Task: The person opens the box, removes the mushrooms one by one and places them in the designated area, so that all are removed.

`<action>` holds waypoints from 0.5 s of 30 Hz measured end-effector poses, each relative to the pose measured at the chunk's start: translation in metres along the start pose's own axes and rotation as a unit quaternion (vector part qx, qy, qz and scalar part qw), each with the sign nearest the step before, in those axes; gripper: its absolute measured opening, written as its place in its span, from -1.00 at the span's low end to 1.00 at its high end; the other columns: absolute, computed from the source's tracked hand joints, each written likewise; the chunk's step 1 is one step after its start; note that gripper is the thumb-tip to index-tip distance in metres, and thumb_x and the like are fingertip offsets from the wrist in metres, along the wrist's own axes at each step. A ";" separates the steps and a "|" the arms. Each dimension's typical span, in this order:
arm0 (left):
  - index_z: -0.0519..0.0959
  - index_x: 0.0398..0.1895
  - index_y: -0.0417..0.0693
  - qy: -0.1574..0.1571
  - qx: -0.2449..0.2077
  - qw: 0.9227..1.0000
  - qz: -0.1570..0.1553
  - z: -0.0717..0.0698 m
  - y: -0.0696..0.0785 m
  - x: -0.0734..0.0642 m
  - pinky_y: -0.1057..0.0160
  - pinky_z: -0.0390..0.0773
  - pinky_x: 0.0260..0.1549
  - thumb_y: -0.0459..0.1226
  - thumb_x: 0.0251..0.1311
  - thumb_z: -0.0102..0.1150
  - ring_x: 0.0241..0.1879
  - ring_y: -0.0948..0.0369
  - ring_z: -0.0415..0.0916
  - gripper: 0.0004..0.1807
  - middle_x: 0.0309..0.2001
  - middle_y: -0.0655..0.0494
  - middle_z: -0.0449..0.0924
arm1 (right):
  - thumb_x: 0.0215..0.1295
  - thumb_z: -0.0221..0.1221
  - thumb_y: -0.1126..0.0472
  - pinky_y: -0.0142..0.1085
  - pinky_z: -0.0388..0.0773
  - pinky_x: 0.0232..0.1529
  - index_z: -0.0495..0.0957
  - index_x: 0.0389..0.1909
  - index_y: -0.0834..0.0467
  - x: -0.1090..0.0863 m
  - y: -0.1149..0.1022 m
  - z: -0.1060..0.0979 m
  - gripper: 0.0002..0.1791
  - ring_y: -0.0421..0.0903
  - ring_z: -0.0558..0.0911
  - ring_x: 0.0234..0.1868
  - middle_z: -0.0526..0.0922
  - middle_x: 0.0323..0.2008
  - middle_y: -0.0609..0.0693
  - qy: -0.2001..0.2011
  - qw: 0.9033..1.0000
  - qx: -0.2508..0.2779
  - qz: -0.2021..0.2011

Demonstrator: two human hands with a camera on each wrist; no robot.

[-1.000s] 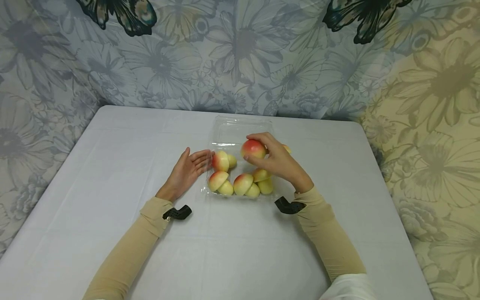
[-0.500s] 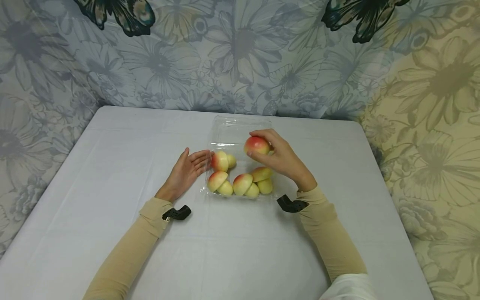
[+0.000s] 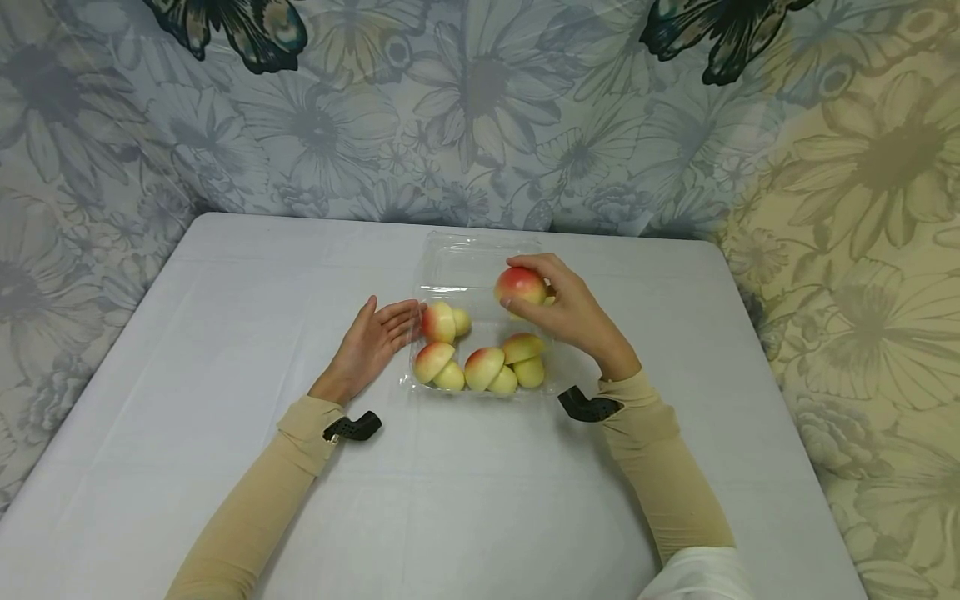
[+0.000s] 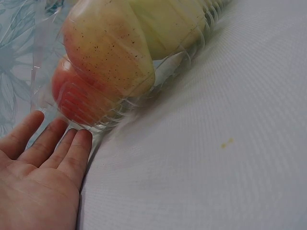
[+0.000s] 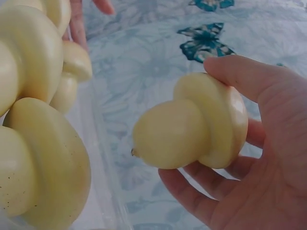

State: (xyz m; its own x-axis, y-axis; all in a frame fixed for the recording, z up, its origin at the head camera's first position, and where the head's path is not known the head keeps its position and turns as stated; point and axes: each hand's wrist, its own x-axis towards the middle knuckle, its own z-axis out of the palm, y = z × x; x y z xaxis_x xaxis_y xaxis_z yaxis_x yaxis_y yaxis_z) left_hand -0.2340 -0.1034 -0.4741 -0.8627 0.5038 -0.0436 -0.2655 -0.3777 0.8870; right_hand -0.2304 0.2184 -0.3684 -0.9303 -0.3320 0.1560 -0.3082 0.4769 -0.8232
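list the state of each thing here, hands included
container: open
lid: swung back
held mushroom: gripped by right hand
other mushrooms: lying tipped in container
left hand: fingers extended beside container
right hand: curled round held mushroom

Left grip [image 3: 372, 337] straight-fingered, palm showing; right grip [image 3: 576, 315] curled

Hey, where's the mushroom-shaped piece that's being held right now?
In the head view, the mushroom-shaped piece is in the right hand, by the far right corner of the clear tray, overlapping the open lid.
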 end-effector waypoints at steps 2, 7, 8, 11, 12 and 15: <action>0.00 0.56 -0.37 -0.002 0.003 1.000 0.001 0.000 -0.001 0.000 0.34 0.39 0.39 0.10 0.62 -0.71 0.45 0.17 0.24 -0.21 0.58 -0.30 0.00 | 0.30 0.36 0.14 -0.15 0.53 0.08 0.44 0.33 0.10 0.000 0.001 -0.001 -0.40 -0.01 0.55 0.12 0.52 0.24 0.07 0.001 1.000 0.007 0.012; -0.01 0.57 -0.37 -0.002 0.002 1.000 0.002 -0.002 -0.002 0.001 0.34 0.38 0.39 0.17 0.60 -0.62 0.45 0.16 0.23 -0.16 0.58 -0.30 -0.01 | 0.30 0.36 0.15 -0.27 0.54 0.05 0.40 0.32 0.14 0.000 0.002 -0.005 -0.40 -0.02 0.55 0.14 0.54 0.23 0.08 0.010 0.999 0.025 0.025; -0.01 0.56 -0.37 -0.001 0.000 1.000 0.001 -0.002 -0.002 0.001 0.34 0.39 0.39 0.17 0.60 -0.61 0.45 0.16 0.22 -0.16 0.58 -0.29 0.00 | 0.30 0.36 0.16 -0.31 0.54 0.04 0.41 0.31 0.14 0.000 0.002 -0.006 -0.40 -0.03 0.55 0.14 0.55 0.23 0.08 0.012 0.999 0.026 0.022; 0.00 0.56 -0.36 0.002 -0.001 1.000 -0.001 -0.001 -0.001 0.001 0.34 0.38 0.40 0.17 0.60 -0.63 0.47 0.14 0.20 -0.17 0.59 -0.28 0.00 | 0.30 0.36 0.17 -0.39 0.53 0.01 0.42 0.30 0.14 -0.001 0.001 -0.009 -0.42 -0.05 0.55 0.13 0.55 0.23 0.08 0.017 0.999 0.028 0.017; -0.01 0.57 -0.36 0.002 0.000 1.000 -0.001 -0.001 -0.001 0.000 0.33 0.38 0.40 0.16 0.60 -0.64 0.48 0.13 0.19 -0.17 0.59 -0.28 -0.01 | 0.30 0.36 0.17 -0.41 0.53 0.00 0.42 0.30 0.13 -0.001 0.001 -0.010 -0.42 -0.06 0.55 0.12 0.56 0.22 0.07 0.019 0.999 0.028 0.015; 0.00 0.57 -0.36 0.004 0.003 1.000 -0.002 -0.001 -0.001 0.000 0.32 0.37 0.41 0.14 0.61 -0.67 0.49 0.11 0.17 -0.18 0.59 -0.29 -0.01 | 0.31 0.36 0.17 -0.43 0.53 -0.03 0.44 0.30 0.12 -0.002 0.002 -0.012 -0.44 -0.09 0.54 0.11 0.57 0.21 0.06 0.024 0.999 0.024 0.015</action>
State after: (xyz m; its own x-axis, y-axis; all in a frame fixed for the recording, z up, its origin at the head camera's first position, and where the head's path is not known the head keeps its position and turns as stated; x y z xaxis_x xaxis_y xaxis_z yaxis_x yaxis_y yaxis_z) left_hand -0.2345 -0.1038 -0.4756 -0.8653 0.4987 -0.0501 -0.2658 -0.3719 0.8894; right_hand -0.2318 0.2298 -0.3633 -0.9478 -0.2777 0.1569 -0.2718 0.4458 -0.8529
